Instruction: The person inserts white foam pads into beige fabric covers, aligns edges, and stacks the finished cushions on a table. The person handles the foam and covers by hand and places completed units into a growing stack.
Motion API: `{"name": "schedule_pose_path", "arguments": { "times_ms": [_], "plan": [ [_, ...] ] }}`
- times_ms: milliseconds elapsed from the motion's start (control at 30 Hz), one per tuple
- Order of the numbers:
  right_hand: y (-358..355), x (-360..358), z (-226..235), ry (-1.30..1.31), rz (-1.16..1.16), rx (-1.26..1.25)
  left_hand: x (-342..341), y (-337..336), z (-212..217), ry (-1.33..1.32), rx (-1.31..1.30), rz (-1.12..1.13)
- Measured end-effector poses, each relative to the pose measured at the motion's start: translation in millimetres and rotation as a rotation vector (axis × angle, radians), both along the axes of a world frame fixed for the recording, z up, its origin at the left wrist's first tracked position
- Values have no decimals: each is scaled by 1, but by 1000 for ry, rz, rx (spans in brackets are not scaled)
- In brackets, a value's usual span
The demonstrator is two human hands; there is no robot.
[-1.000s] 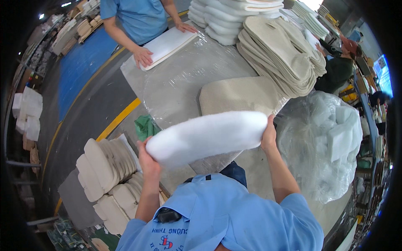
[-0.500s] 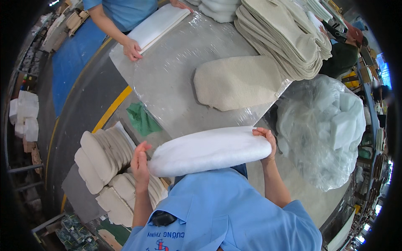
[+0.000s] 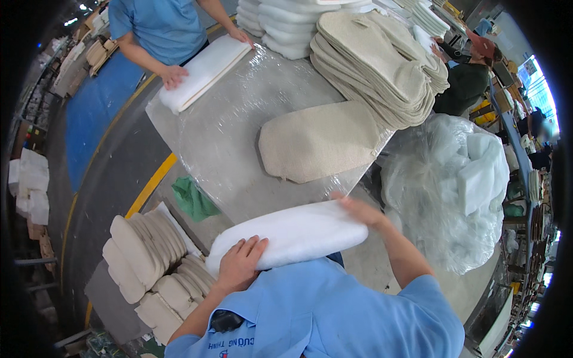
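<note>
A thick white fibre pad (image 3: 298, 234), long with rounded ends, lies crosswise in front of my body at the table's near edge. My left hand (image 3: 240, 265) rests on its near left part, fingers extended over the white surface. At the pad's far right end is my right hand (image 3: 361, 210), slightly blurred, its fingers stretched leftward along the edge; whether it touches the pad is unclear. Beyond the pad, a beige textile-covered panel (image 3: 322, 140) lies on the plastic-covered table (image 3: 221, 143).
Across the table, a co-worker's hands (image 3: 174, 76) touch another white pad (image 3: 206, 71). Stacks of beige covers (image 3: 376, 65) and white pads (image 3: 286, 27) stand at the back. A clear plastic bag (image 3: 447, 185) bulges at right. Beige pieces (image 3: 146, 247) and green cloth (image 3: 194, 200) lie at left.
My left hand has moved from the pad's left end onto its near face. My right hand has shifted left from the right end to its far edge. The pad has dropped lower in view.
</note>
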State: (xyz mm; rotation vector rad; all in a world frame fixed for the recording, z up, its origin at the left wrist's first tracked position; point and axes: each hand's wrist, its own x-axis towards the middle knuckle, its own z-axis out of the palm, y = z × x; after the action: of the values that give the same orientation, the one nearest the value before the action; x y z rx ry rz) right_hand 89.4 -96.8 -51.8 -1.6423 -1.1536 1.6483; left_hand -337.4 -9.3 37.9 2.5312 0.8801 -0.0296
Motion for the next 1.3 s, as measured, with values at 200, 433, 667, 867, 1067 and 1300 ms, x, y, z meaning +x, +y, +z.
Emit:
{"name": "schedule_pose_path", "arguments": {
  "times_ms": [200,433,667,867,1067,1300],
  "plan": [
    [77,-15,26,-413,208,-143,-2,4,1,28,-44,12],
    [133,-40,-13,-1063,432,658,4,29,19,-64,-18,7],
    [165,3,-22,-947,316,595,27,45,31,-282,203,-176],
    [158,-46,5,-1064,604,641,22,22,15,-147,181,-144],
    [153,-53,-17,-1169,555,698,23,14,14,-122,52,-103],
    [215,-42,17,-368,11,392,18,29,6,-204,-190,-176]
  ]
}}
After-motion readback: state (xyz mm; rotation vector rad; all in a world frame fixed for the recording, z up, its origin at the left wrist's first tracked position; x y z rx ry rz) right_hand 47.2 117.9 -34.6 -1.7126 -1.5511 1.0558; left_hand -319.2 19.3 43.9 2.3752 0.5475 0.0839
